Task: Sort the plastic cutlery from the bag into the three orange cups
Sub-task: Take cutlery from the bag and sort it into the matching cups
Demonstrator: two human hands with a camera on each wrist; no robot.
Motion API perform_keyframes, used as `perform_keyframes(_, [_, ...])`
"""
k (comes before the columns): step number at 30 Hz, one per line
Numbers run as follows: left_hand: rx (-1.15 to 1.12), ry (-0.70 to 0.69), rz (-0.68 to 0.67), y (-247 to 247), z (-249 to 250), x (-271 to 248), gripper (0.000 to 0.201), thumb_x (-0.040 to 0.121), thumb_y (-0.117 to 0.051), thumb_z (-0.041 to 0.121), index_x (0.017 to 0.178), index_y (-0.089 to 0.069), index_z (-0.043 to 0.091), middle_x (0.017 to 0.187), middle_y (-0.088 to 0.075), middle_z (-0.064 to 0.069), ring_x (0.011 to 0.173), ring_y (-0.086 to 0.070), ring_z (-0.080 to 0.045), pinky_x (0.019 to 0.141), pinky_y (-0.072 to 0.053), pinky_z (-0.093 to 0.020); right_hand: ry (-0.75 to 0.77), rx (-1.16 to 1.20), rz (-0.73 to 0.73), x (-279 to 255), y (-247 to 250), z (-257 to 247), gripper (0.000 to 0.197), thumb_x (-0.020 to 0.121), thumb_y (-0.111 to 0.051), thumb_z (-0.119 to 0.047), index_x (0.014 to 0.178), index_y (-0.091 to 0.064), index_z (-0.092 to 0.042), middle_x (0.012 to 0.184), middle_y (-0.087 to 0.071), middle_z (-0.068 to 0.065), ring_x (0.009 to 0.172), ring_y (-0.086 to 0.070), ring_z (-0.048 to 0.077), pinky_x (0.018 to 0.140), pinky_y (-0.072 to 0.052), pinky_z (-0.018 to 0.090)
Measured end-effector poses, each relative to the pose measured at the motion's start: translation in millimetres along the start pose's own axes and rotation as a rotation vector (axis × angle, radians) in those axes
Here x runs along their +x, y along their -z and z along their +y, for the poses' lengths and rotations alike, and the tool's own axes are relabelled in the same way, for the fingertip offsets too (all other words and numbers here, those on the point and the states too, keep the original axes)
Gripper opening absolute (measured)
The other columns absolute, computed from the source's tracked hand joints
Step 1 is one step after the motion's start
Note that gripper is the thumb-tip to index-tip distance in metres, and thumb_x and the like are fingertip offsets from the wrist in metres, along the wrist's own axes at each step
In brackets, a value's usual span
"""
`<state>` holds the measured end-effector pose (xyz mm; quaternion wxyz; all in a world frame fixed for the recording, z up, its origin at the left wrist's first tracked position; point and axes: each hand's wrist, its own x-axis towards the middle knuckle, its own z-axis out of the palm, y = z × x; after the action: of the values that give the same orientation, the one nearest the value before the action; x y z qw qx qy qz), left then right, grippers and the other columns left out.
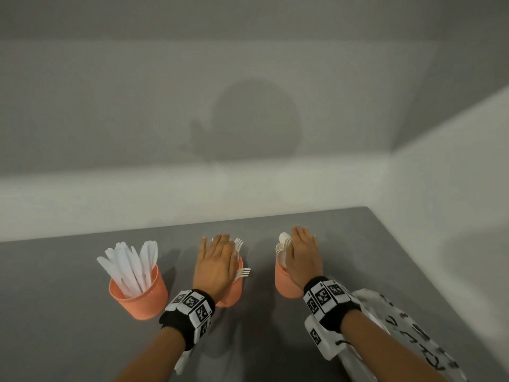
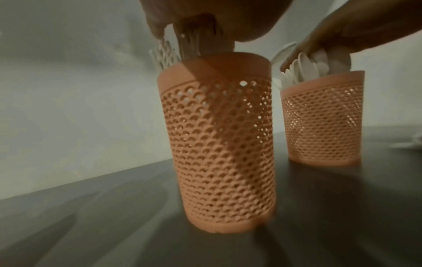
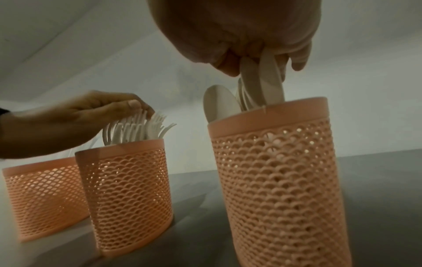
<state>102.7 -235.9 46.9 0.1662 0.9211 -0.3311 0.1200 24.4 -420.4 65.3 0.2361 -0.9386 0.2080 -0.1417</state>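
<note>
Three orange perforated cups stand in a row on the grey table (image 1: 68,340). The left cup (image 1: 140,301) holds white knives (image 1: 132,263). My left hand (image 1: 217,244) lies flat on the white forks (image 3: 137,130) in the middle cup (image 2: 219,144), fingers touching the tines. One fork (image 1: 243,272) leans out to the right. My right hand (image 1: 303,244) lies flat over the white spoons (image 1: 282,244) in the right cup (image 3: 278,180), the spoon bowls against its palm and fingers. The bag (image 1: 399,326), white plastic with black print, lies under my right forearm.
White walls close the table at the back and on the right, meeting in a corner (image 1: 391,158). Bare grey tabletop runs behind the cups and to the left of the knife cup.
</note>
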Motion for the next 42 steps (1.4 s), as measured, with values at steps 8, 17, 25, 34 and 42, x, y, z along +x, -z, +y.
perform_keyframes(8, [0.141,0.063,-0.244,4.5,10.9,-2.8,0.078,0.096,-0.003,0.050,0.115,-0.065,0.006,0.119,-0.066,-0.012,0.113,-0.062,-0.025,0.101,-0.037,-0.045,0.020,-0.328,-0.169,0.2,-0.7,-8.5,0.075,0.088,-0.001,-0.052,0.148,-0.019,-0.012,0.158,-0.012,0.011,0.147,-0.006,0.023,0.119,0.001,0.042])
perform_keyframes(17, [-0.103,0.025,-0.029,31.8,40.2,2.3,0.101,0.077,0.012,0.073,0.148,-0.015,0.007,0.156,-0.015,-0.017,0.146,-0.012,-0.030,0.117,-0.006,-0.036,-0.056,0.049,-0.192,0.3,55.1,-11.9,0.053,0.098,-0.035,-0.037,0.146,-0.027,-0.014,0.152,-0.029,0.014,0.142,-0.024,0.026,0.114,-0.019,0.039])
perform_keyframes(25, [-0.705,-0.094,-0.075,32.0,135.2,-1.6,0.033,0.092,-0.049,0.021,0.124,-0.049,0.013,0.119,-0.056,-0.006,0.101,-0.057,-0.019,0.090,-0.047,-0.033,-0.275,0.162,-0.157,-54.8,130.7,48.0,0.025,0.090,-0.050,-0.016,0.066,-0.055,-0.014,0.081,-0.062,0.012,0.076,-0.056,0.023,0.064,-0.039,0.026])
perform_keyframes(34, [-0.489,-0.090,-0.552,-34.6,200.1,-32.4,0.024,0.082,-0.062,0.021,0.105,-0.065,0.017,0.116,-0.059,-0.011,0.107,-0.054,-0.024,0.095,-0.039,-0.028,-0.439,-0.179,-0.529,-143.6,109.8,111.7,0.038,0.085,-0.062,-0.028,0.116,-0.060,-0.007,0.122,-0.059,0.015,0.115,-0.054,0.030,0.100,-0.041,0.034])
perform_keyframes(42, [-0.403,-0.082,-0.750,-39.4,205.4,-51.9,0.058,0.085,-0.050,0.004,0.141,-0.034,0.014,0.142,-0.042,-0.011,0.130,-0.042,-0.025,0.105,-0.032,-0.025,-0.273,-0.507,-0.543,-158.4,68.5,121.3,0.071,0.082,-0.060,-0.048,0.139,-0.033,-0.016,0.145,-0.030,0.015,0.133,-0.032,0.033,0.112,-0.029,0.044])
